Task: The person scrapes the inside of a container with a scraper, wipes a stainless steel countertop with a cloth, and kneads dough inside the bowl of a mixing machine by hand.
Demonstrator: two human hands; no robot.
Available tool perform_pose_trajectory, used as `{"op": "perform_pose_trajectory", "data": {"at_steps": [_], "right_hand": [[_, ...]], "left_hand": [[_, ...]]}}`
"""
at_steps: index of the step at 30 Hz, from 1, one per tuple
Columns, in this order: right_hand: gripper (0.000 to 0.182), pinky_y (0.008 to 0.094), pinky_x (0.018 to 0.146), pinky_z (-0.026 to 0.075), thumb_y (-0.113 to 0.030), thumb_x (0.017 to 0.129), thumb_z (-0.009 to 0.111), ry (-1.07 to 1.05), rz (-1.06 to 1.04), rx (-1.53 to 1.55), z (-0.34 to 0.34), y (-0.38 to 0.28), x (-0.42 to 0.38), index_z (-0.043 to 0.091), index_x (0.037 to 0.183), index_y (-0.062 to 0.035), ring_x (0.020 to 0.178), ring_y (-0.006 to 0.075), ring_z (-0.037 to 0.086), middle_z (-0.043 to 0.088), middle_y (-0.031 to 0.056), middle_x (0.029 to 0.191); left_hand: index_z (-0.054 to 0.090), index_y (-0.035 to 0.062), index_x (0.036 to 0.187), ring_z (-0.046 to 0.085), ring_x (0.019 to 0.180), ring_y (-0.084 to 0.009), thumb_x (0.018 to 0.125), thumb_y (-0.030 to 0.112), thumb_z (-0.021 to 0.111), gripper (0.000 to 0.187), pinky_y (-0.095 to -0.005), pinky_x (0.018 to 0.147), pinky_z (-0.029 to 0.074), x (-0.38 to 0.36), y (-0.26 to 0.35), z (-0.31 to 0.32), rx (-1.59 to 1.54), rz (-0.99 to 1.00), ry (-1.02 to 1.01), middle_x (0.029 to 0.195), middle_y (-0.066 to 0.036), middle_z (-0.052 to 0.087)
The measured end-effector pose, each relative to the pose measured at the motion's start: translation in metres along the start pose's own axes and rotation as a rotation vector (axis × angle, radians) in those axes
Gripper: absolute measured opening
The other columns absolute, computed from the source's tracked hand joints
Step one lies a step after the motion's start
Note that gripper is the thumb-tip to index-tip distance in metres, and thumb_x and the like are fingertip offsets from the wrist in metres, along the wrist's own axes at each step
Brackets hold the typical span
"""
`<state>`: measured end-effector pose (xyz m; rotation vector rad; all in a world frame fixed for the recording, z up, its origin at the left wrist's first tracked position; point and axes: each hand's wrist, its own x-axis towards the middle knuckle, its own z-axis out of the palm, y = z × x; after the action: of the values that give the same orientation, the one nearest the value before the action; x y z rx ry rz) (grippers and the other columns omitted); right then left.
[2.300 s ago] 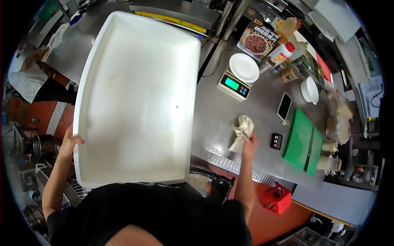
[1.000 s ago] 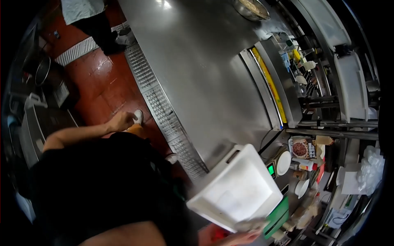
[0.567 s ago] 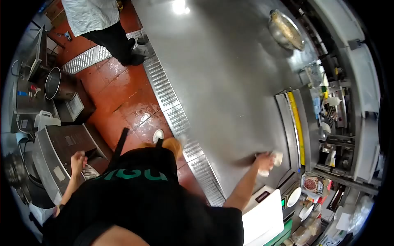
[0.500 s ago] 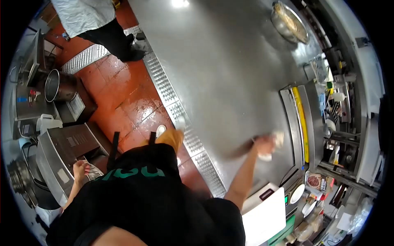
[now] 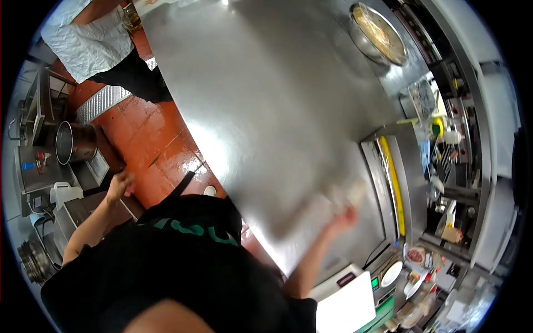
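Your right hand is closed on a pale cloth, pressed flat against the steel counter near its right end. The picture is blurred there, so the exact grip is hard to read. The cloth looks soft, light and limp; bunch it in your palm so it doesn't slip on the smooth metal. Your left hand hangs free, fingers loosely apart, over the red floor.

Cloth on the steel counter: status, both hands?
Right hand on cloth, blurred, grip unclear. Left hand free, hanging off the steel counter. Metal bowl at far end, apart from the cloth.
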<state>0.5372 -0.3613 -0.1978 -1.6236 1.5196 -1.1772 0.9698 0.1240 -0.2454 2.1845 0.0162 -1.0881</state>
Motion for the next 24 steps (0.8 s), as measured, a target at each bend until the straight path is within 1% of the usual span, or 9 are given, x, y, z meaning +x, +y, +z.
{"op": "perform_pose_trajectory", "data": {"at_steps": [4, 6, 8, 14, 17, 18, 19, 21, 24], "right_hand": [[0.031, 0.0443, 0.065, 0.052, -0.022, 0.084, 0.057, 0.394, 0.016, -0.832, -0.041, 0.155, 0.074, 0.065, 0.099, 0.0047, 0.077, 0.0346, 0.065, 0.067, 0.0228, 0.084], [0.029, 0.0484, 0.062, 0.050, -0.019, 0.076, 0.060, 0.357, -0.435, -0.816, 0.069, 0.115, 0.083, 0.064, 0.092, 0.0042, 0.071, 0.0385, 0.064, 0.066, 0.0212, 0.077], [0.026, 0.0405, 0.076, 0.050, -0.016, 0.079, 0.055, 0.295, -0.340, -0.765, 0.208, 0.070, 0.087, 0.062, 0.097, 0.0014, 0.085, 0.0319, 0.062, 0.064, 0.0174, 0.091], [0.014, 0.0412, 0.087, 0.041, -0.009, 0.084, 0.048, -0.730, -0.674, 0.104, 0.437, -0.096, -0.107, 0.061, 0.087, -0.0045, 0.097, 0.0325, 0.054, 0.060, 0.0174, 0.093], [0.021, 0.0347, 0.081, 0.047, 0.000, 0.077, 0.055, -1.143, -0.512, 0.497, 0.399, -0.119, -0.157, 0.071, 0.090, -0.0064, 0.082, 0.0252, 0.061, 0.064, 0.0138, 0.076], [0.023, 0.0319, 0.075, 0.049, 0.000, 0.078, 0.057, -1.343, -0.172, 0.704, 0.401, -0.108, -0.149, 0.071, 0.095, -0.0069, 0.078, 0.0223, 0.062, 0.064, 0.0125, 0.075], [0.017, 0.0292, 0.066, 0.049, -0.002, 0.082, 0.058, -1.117, -0.140, 0.849, 0.387, -0.099, -0.095, 0.069, 0.095, -0.0047, 0.076, 0.0180, 0.060, 0.064, 0.0104, 0.079], [0.010, 0.0329, 0.064, 0.047, -0.008, 0.088, 0.055, -0.579, -0.548, 0.148, 0.330, -0.085, 0.052, 0.061, 0.088, -0.0008, 0.072, 0.0182, 0.058, 0.063, 0.0113, 0.078], [0.021, 0.0368, 0.074, 0.049, -0.017, 0.090, 0.050, -0.147, -0.323, 0.103, 0.268, -0.022, 0.263, 0.062, 0.099, -0.0022, 0.081, 0.0243, 0.062, 0.065, 0.0104, 0.090]], "left_hand": [[0.057, 0.0035, 0.100, 0.062, 0.057, -0.0259, 0.092, 0.025, 0.054, 0.023, -0.0365, 0.050, 0.055, -0.038, -0.054, -0.001, -0.276, -0.515, -0.075, 0.076, -0.013, 0.063], [0.056, 0.0029, 0.105, 0.063, 0.060, -0.0242, 0.091, 0.025, 0.055, 0.026, -0.0356, 0.051, 0.055, -0.044, -0.052, 0.003, -0.340, -0.513, -0.104, 0.077, -0.012, 0.064], [0.055, 0.0024, 0.108, 0.063, 0.060, -0.0224, 0.090, 0.024, 0.056, 0.028, -0.0347, 0.051, 0.055, -0.034, -0.021, 0.011, -0.313, -0.486, -0.028, 0.078, -0.011, 0.064], [0.055, 0.0082, 0.106, 0.058, 0.056, -0.0160, 0.087, 0.027, 0.055, 0.026, -0.0293, 0.047, 0.049, 0.066, 0.085, 0.020, -0.494, -0.175, 0.441, 0.075, -0.006, 0.061], [0.055, 0.0068, 0.107, 0.060, 0.058, -0.0166, 0.088, 0.026, 0.054, 0.026, -0.0285, 0.047, 0.048, 0.101, 0.129, 0.025, -0.543, -0.072, 0.540, 0.078, -0.008, 0.063], [0.056, 0.0055, 0.106, 0.060, 0.058, -0.0170, 0.088, 0.026, 0.054, 0.027, -0.0285, 0.047, 0.048, 0.103, 0.146, 0.036, -0.523, -0.046, 0.540, 0.078, -0.009, 0.064], [0.056, 0.0042, 0.104, 0.061, 0.059, -0.0173, 0.088, 0.026, 0.054, 0.027, -0.0286, 0.048, 0.048, 0.105, 0.153, 0.047, -0.504, -0.029, 0.543, 0.078, -0.010, 0.064], [0.059, 0.0011, 0.100, 0.062, 0.061, -0.0188, 0.088, 0.028, 0.057, 0.029, -0.0296, 0.051, 0.050, 0.115, 0.133, 0.057, -0.400, -0.018, 0.282, 0.079, -0.011, 0.065], [0.063, -0.0021, 0.094, 0.065, 0.066, -0.0211, 0.086, 0.031, 0.061, 0.034, -0.0316, 0.059, 0.052, 0.104, 0.103, 0.087, -0.318, 0.019, 0.022, 0.079, -0.013, 0.067]]}}
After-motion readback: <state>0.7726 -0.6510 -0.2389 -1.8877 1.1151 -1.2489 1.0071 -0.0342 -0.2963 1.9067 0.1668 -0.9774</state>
